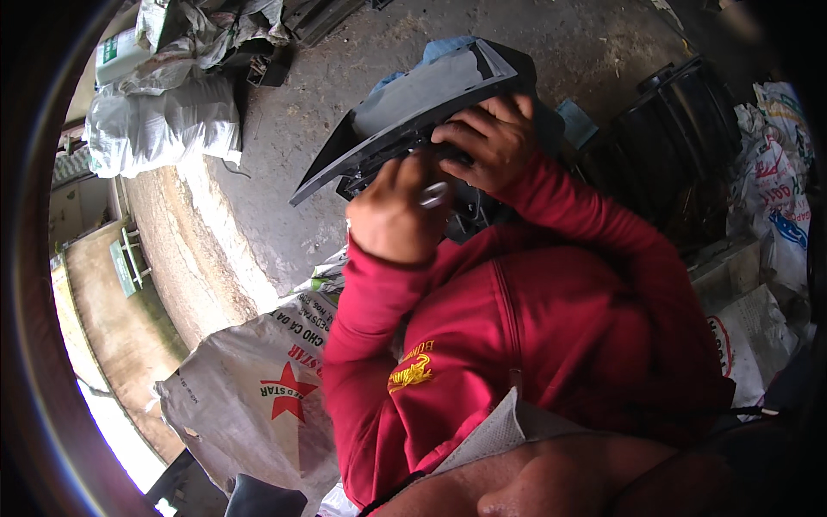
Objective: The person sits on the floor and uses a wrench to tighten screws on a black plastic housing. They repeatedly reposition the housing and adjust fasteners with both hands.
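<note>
Tilted in front of the zipped red fabric jacket (560, 327), lower at its left end: a large, long, trough-shaped black plastic housing with a smooth grey face (413, 102); behind it, some soft-looking blue material (448, 47); cannot tell what carries the weight. Probably light for such bulk; likely stiff along the rim, springier across the broad face; perhaps slick on the smooth side and easily cracked at the thin edges and pointed end; best held by the near rim, with one hand on either side of the middle to stop any twisting.

At the near edge, right hand (491, 142) with fingers bent against the plastic; cannot tell whether pinching or only steadying; just left of that, left hand (392, 220), curled closed around a small, rounded, silvery metal piece (432, 195).

Below, a worn, stained grey concrete floor (289, 121); toward the left, a bright, pale strip of ground (215, 233); at upper left, a bulging, shiny white plastic sack (164, 129); at lower left, a creased white woven sack with red printing (224, 405); to the right, in shadow, glossy black plastic parts (693, 116); farther right, crumpled white sacks with coloured print (775, 189).
</note>
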Available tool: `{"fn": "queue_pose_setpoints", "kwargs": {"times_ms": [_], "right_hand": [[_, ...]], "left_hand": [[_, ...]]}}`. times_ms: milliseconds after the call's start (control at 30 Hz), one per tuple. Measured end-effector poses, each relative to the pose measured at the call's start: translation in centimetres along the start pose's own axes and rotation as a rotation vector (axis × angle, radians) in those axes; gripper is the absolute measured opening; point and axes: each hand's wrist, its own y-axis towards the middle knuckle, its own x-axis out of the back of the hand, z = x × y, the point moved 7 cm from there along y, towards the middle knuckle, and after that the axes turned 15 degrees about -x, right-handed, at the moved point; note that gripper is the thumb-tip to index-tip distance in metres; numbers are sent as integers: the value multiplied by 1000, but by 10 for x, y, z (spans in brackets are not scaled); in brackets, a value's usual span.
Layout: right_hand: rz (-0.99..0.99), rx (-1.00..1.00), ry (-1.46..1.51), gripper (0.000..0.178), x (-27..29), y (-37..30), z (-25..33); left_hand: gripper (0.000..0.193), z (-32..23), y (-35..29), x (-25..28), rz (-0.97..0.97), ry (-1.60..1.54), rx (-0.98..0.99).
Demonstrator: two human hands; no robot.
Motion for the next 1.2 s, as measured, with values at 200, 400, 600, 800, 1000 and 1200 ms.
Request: {"fn": "queue_pose_setpoints", "kwargs": {"times_ms": [200,400,600,800,1000,1200], "right_hand": [[-16,12,6,41,0,1,6],[14,17,-11,37,-1,3,4],[26,30,-33,35,-1,4,2],[41,33,-24,37,-3,2,1],[-10,-5,2,38,1,4,-3],[16,-6,-14,39,1,1,0]], "left_hand": [[29,75,-75,-30,-653,-1143,453],[15,30,-40,11,-359,-302,167],[26,-2,-12,19,-248,12,-27],[27,-15,18,-5,114,222,-78],[28,65,-42,-19,-303,-842,344],[29,51,-55,-7,-565,-758,305]]}}
